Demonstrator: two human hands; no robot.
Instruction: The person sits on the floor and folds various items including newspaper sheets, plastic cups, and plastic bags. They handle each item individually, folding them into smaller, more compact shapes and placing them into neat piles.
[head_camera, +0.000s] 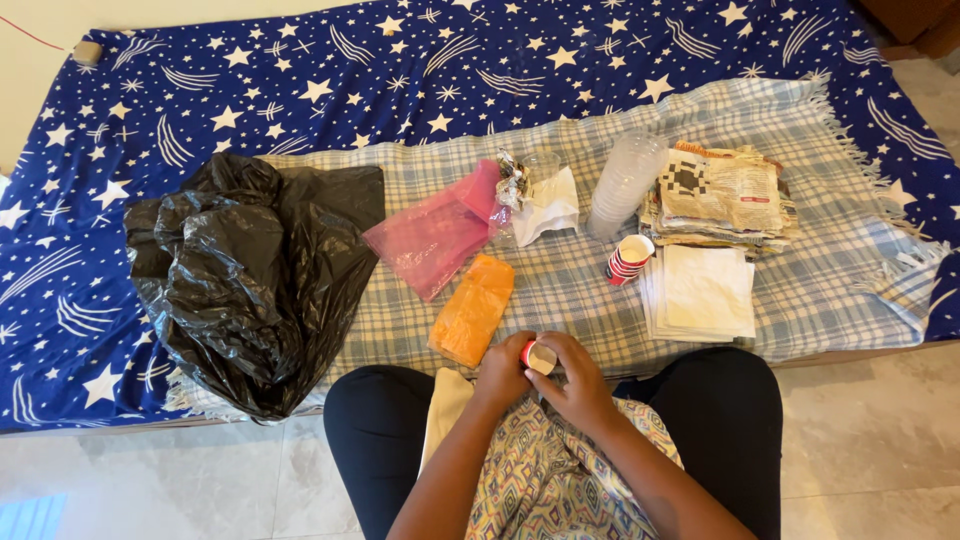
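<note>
Closest to the camera, both hands close around a small red-and-white paper cup, held over the lap just at the near edge of the bed. The left hand grips it from the left side and the right hand wraps it from the right, fingers curled over its rim.

Just beyond the hands, on the checked blanket near that edge, lies an orange packet. To its right sits a stack of white paper sheets, with a second red-striped paper cup lying on its side just beside the stack. A large crumpled black plastic bag covers the blanket's left end and hangs over the near edge.

Further back lie a pink plastic bag, a crumpled white paper with foil, a stack of clear plastic cups lying down, and a pile of folded newspapers toward the right.
</note>
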